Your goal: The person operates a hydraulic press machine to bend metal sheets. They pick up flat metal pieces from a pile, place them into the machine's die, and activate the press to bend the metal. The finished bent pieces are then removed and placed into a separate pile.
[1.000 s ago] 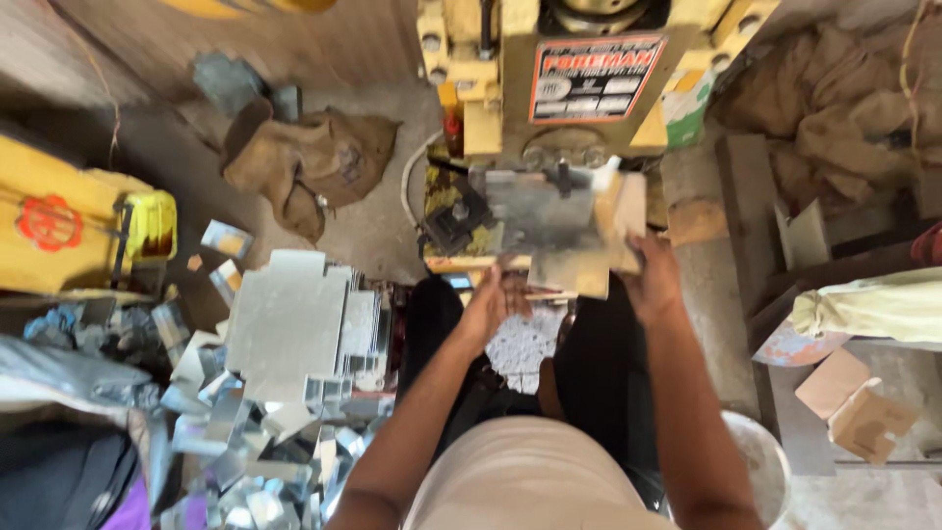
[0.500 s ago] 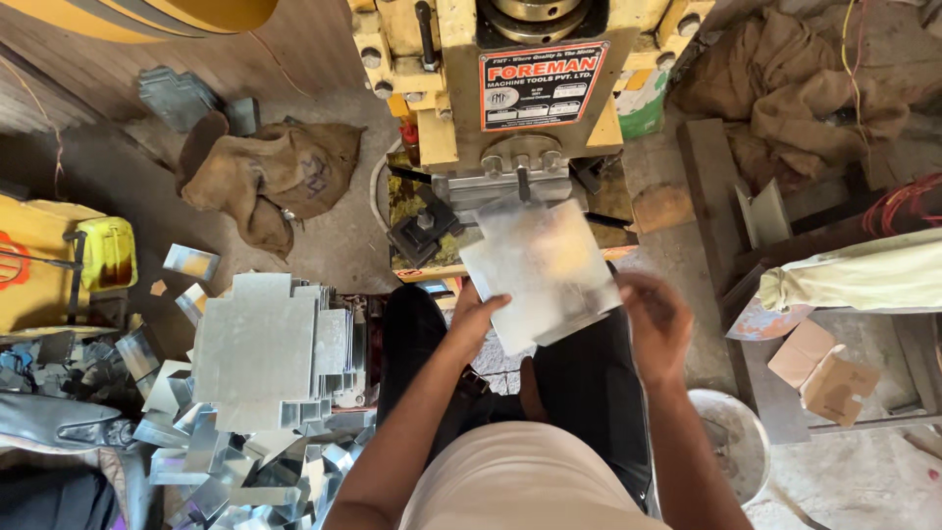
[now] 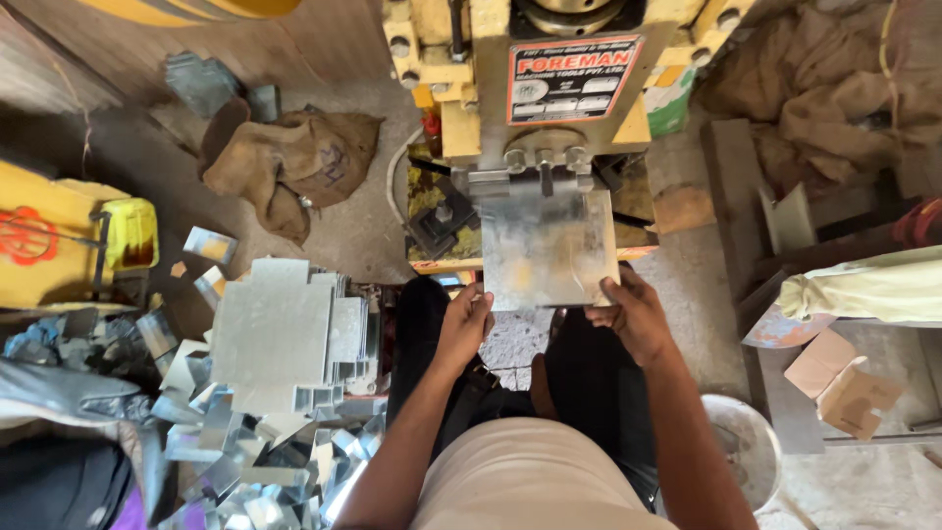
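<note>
**Sheet metal blank held at the press**

The left hand (image 3: 465,322) is closed on the near left corner of a sheet metal blank (image 3: 548,245); the right hand (image 3: 633,312) is pinched on its near right corner. The blank lies flat under the yellow power press (image 3: 461,108). It is judged thin, stiff, light, slick and sharp-edged; grip is best taken at the near edge. A red rectangular nameplate (image 3: 571,77) is fixed on the press front. A cardboard box (image 3: 844,385) lies lower right, and cut blanks (image 3: 280,329) are stacked left.
</note>
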